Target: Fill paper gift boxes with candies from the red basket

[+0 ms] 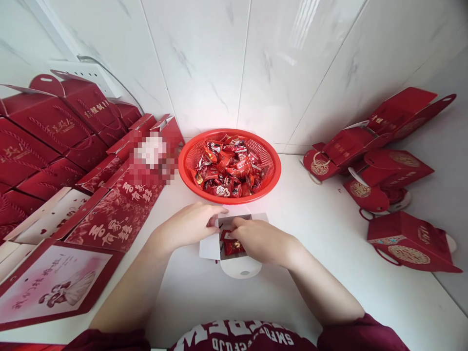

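Observation:
An open gift box (219, 258) with white flaps and a grey inside stands in front of me, its flaps spread outward. Red and gold wrapped candies (233, 246) lie inside it. My left hand (190, 225) grips the box's left rim, fingers bent over the edge and closed. From the right, my right hand (261, 240) reaches into the box, its fingers curled together at the candies; the fingertips are partly hidden. Just behind the box, a red plastic basket (275, 168) holds a heap of wrapped candies (230, 168).
Red gift bags (54, 122) with rope handles are packed along the left. Flatter printed red bags (113, 219) lie before them. Several red gift boxes (409, 239) stand at the right. A tiled wall (208, 63) closes off the back of the white table (310, 214); a power strip (87, 75) sits back left.

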`<state>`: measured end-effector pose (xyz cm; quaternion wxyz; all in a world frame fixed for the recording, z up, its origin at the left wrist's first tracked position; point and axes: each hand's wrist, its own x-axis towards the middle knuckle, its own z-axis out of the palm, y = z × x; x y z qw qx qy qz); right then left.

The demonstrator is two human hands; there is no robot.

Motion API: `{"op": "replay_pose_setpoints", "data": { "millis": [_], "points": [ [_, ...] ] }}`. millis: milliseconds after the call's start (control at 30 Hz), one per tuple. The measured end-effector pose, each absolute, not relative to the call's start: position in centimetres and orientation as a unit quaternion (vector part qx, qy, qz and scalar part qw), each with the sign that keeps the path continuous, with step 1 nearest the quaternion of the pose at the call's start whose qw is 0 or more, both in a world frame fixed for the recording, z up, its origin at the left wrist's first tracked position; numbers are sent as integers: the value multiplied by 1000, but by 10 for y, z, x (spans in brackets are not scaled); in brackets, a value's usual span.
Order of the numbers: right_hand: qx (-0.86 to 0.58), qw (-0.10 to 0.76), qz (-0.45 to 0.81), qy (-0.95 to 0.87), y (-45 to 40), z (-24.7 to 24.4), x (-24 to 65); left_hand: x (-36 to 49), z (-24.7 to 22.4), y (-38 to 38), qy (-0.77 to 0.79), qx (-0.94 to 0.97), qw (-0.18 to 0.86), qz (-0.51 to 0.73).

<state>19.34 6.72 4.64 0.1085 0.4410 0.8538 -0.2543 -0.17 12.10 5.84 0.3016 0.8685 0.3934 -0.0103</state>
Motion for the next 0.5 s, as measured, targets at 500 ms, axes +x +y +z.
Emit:
{"op": "replay_pose_setpoints", "data": {
  "millis": [500],
  "points": [
    [414,149,-215,872,75,24,173,-2,56,123,381,874,302,-8]
  ]
}}
